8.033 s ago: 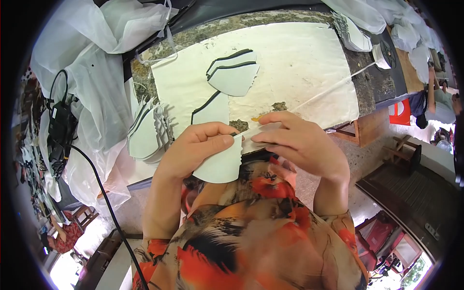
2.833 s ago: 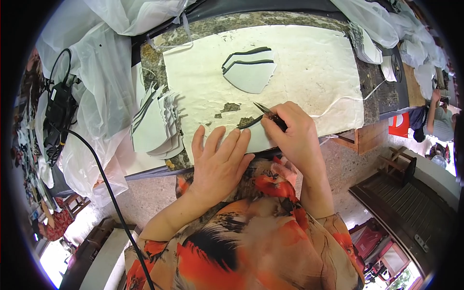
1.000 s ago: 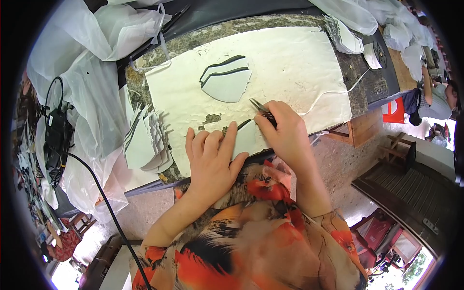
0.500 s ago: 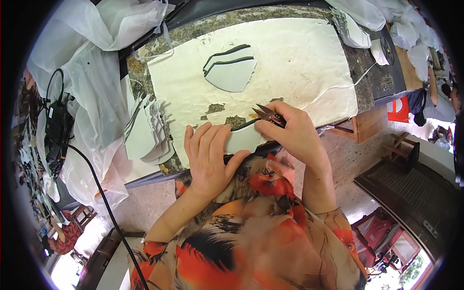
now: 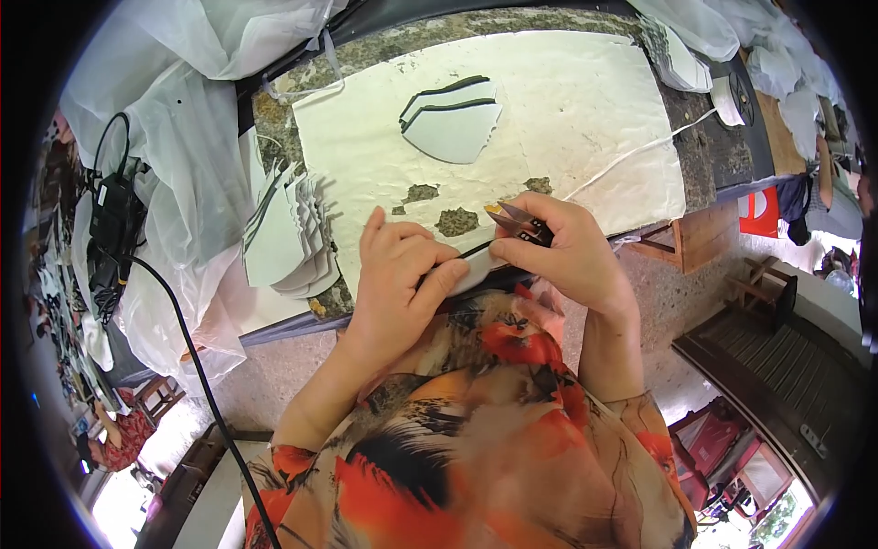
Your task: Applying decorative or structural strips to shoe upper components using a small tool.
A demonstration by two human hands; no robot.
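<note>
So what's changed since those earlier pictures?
Small dark metal snips, not clearly visible eight seconds ago, now show in the right hand. The left hand, flat on the white, black-edged curved piece half a second ago, has curled its fingers to grip it. The narrow white tape runs straighter than a second ago. Unchanged: two overlapping pale, black-edged pieces on the cream sheet.

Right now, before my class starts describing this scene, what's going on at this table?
A person is working with both hands at the table's near edge. The left hand holds a pale, dark-edged piece; the right hand grips small pointed snips by the piece's other end. Two similar overlapping pieces lie on the white sheet. A stack of pale pieces lies to the left, and a white roll at the far right.
</note>
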